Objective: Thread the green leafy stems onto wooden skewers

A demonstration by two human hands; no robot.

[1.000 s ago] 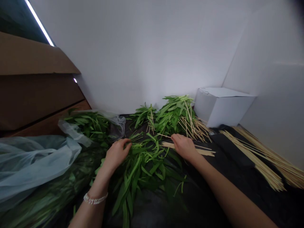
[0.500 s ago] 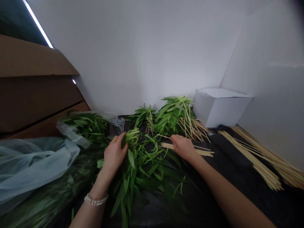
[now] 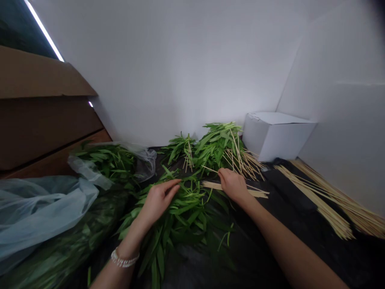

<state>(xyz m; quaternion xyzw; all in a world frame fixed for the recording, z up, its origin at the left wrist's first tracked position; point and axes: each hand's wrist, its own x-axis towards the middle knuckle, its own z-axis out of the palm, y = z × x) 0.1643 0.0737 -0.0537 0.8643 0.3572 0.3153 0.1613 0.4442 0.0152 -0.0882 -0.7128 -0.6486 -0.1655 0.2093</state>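
Observation:
My left hand (image 3: 159, 198) reaches over a loose heap of long-leaved water spinach (image 3: 186, 208) in the middle. Its fingers are stretched out, with the thumb apart from them; the fingertips are at the greens, and I see nothing gripped. My right hand (image 3: 233, 184) pinches a thin bamboo skewer (image 3: 209, 169), whose end points left above the heap. Beneath that hand lies a small bunch of skewers (image 3: 257, 193). Farther back rest skewered leaf bundles, a small one (image 3: 182, 146) and a larger pile (image 3: 216, 144) with many sticks jutting right.
At left are a clear plastic bag of greens (image 3: 108, 160), a pale plastic sheet (image 3: 45, 212) and a cardboard box (image 3: 42, 76). A white box (image 3: 276, 136) stands at the back right by the wall. Long skewers (image 3: 319, 200) lie beside a dark block (image 3: 291, 190) on black sheeting.
My left hand has let go of the gathered stems and moved right and slightly down, its fingers stretching out. The leaves beneath it now spread wider left. My right hand keeps its skewer.

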